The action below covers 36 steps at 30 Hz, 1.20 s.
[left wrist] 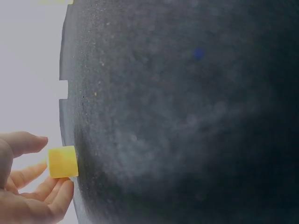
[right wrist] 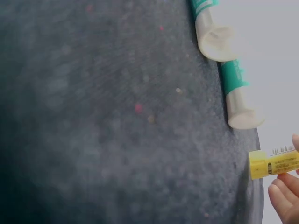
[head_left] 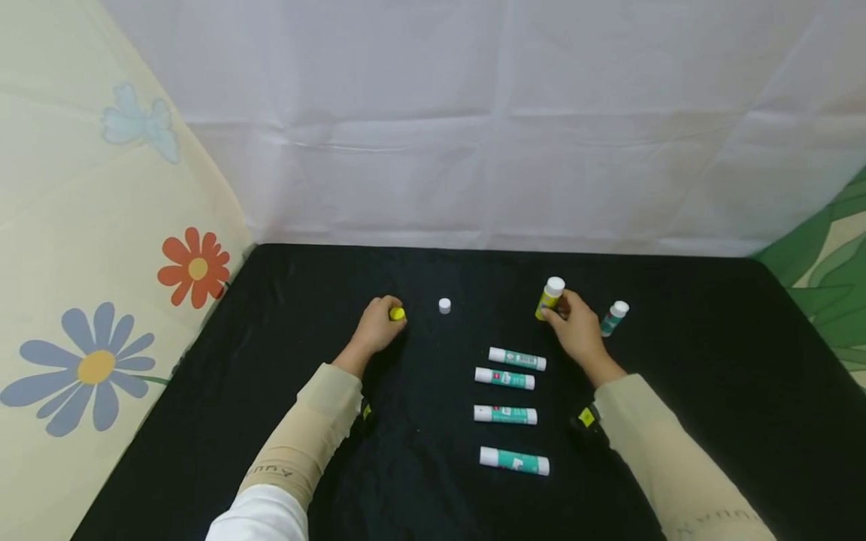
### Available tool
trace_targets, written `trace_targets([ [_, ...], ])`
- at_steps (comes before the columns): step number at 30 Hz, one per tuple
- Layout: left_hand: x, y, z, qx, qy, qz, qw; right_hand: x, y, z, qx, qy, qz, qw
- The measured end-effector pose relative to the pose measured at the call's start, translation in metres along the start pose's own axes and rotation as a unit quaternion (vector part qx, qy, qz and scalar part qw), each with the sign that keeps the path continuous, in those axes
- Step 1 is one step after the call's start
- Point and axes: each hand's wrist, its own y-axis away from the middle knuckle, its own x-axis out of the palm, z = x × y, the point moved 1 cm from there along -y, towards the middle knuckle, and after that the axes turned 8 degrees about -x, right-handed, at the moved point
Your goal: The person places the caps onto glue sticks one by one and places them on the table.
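My right hand (head_left: 577, 329) pinches a yellow glue stick (head_left: 548, 304) with a white cap, held white end up. Its yellow end (right wrist: 259, 164) points down toward the tabletop in the right wrist view; whether it touches is unclear. Farther left, my left hand (head_left: 378, 324) has its fingers curled round a small yellow cap (left wrist: 63, 162) close to the cloth. Fingertips touch the cap's side in the left wrist view, with the thumb close by. A small white cap (head_left: 444, 306) stands between the hands. Just beyond the right hand is an upright teal-and-white glue stick (head_left: 613, 319).
Several teal-and-white glue sticks (head_left: 517, 359) lie in a column on the black cloth (head_left: 419, 503), left of the right forearm. A pale sheet (head_left: 406, 188) hangs behind the table. A flower-printed panel (head_left: 40, 248) borders the left side, a green leaf print (head_left: 835, 278) the right.
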Motion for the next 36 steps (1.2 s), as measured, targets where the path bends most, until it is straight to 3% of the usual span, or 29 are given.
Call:
trace_targets([
  [11, -0.001, 0.002, 0.0, -0.004, -0.008, -0.022, 0.9997, 0.004, -0.002, -0.004, 0.002, -0.015, -0.048, 0.999],
  [25, -0.001, 0.005, -0.008, 0.0, 0.001, -0.016, 0.9999, 0.0, 0.002, 0.002, 0.015, -0.038, -0.015, 0.999],
  [30, 0.001, 0.008, -0.013, 0.003, 0.024, -0.005, 0.9997, -0.002, 0.006, 0.005, -0.009, -0.018, 0.013, 1.0],
  [36, 0.002, 0.014, -0.019, -0.019, 0.078, 0.021, 0.9965, -0.003, 0.012, 0.006, -0.046, 0.0, 0.015, 0.999],
])
